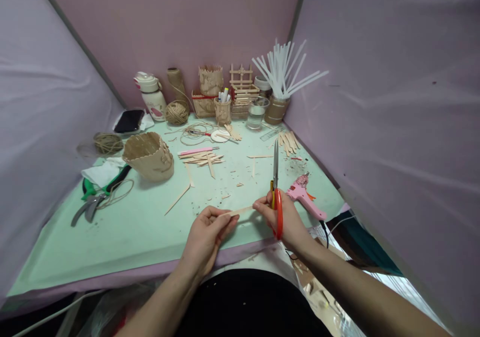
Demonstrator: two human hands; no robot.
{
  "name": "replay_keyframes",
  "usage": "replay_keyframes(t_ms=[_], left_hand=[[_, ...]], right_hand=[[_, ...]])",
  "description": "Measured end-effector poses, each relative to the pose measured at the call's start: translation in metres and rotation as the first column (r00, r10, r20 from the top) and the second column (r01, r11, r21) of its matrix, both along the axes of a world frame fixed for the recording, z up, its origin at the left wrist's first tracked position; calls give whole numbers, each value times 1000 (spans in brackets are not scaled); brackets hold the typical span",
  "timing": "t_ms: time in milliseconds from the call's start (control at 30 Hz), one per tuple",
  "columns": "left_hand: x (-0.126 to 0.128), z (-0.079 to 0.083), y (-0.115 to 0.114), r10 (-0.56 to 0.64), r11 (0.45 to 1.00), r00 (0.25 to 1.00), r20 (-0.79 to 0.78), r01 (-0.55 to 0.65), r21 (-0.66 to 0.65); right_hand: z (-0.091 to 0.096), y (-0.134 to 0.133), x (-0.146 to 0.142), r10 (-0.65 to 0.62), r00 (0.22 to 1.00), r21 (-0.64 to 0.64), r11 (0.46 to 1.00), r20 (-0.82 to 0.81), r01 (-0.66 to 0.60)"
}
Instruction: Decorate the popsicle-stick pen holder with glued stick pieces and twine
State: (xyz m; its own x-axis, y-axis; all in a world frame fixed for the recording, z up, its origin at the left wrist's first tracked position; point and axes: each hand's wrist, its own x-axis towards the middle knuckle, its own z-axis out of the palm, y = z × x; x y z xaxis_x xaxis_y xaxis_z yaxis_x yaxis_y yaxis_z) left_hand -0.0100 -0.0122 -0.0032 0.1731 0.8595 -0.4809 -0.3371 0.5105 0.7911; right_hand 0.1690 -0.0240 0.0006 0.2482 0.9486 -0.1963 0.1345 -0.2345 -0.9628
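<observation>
My left hand (210,232) pinches one end of a thin wooden stick (242,210) over the front of the table. The stick's other end meets the fingertips of my right hand (281,217). That same right hand grips scissors (278,212) with red and yellow handles, their blades pointing up and away from the stick. Beyond the hands lie a pile of cut wooden sticks (204,159), a pink-handled craft knife (197,151) and small wood scraps (225,196). Two sticks (177,199) meet at an angle left of centre.
A pink glue gun (305,197) lies at right, its cord over the edge. Left are a woven-looking basket (150,157) and green-handled pruning shears (92,204). Along the back stand a bottle (152,97), twine (177,113), a water cup (257,114) and a jar of white glue sticks (277,109).
</observation>
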Motion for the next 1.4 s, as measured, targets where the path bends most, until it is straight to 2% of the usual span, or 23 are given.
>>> replay_keyframes(t_ms=[67, 100, 167, 233, 300, 367, 467, 533, 600, 700, 800, 1067, 1400], left_hand=[[-4, 2, -1, -217, 975, 973, -80, 220, 23], [-6, 4, -1, -340, 936, 930, -141, 349, 42], [-7, 11, 2, -530, 814, 795, -295, 574, 87], [-4, 18, 6, -593, 701, 668, -449, 703, 120], [2, 22, 11, -574, 655, 615, -540, 741, 148], [6, 22, 16, -546, 687, 654, -523, 707, 168], [8, 18, 23, -454, 826, 807, -377, 540, 162], [7, 14, 26, -361, 897, 882, -304, 418, 145], [7, 12, 28, -306, 925, 915, -263, 351, 145], [8, 12, 27, -274, 936, 934, -228, 314, 161], [11, 12, 24, -277, 931, 937, -214, 317, 184], [16, 9, 20, -313, 924, 927, -206, 347, 159], [16, 11, 19, -345, 910, 900, -266, 391, 141]], right_hand=[[10, 4, 5, 58, 994, -19, 998, 93, -57], [15, 5, 7, 109, 985, -40, 994, 135, -104], [23, 6, 10, 222, 957, -94, 974, 186, -208], [27, 7, 11, 311, 932, -125, 948, 186, -291], [28, 7, 11, 351, 920, -115, 935, 177, -335], [27, 5, 10, 327, 925, -81, 945, 195, -318], [28, -4, 12, 283, 922, -97, 959, 265, -267], [29, -16, 13, 343, 898, -164, 937, 276, -308], [28, -29, 13, 435, 865, -223, 895, 249, -386], [25, -45, 10, 517, 830, -297, 842, 209, -450], [22, -51, 6, 544, 818, -334, 819, 190, -467], [21, -47, 5, 563, 818, -294, 807, 123, -511], [30, -45, 6, 587, 806, -277, 789, 78, -548]])
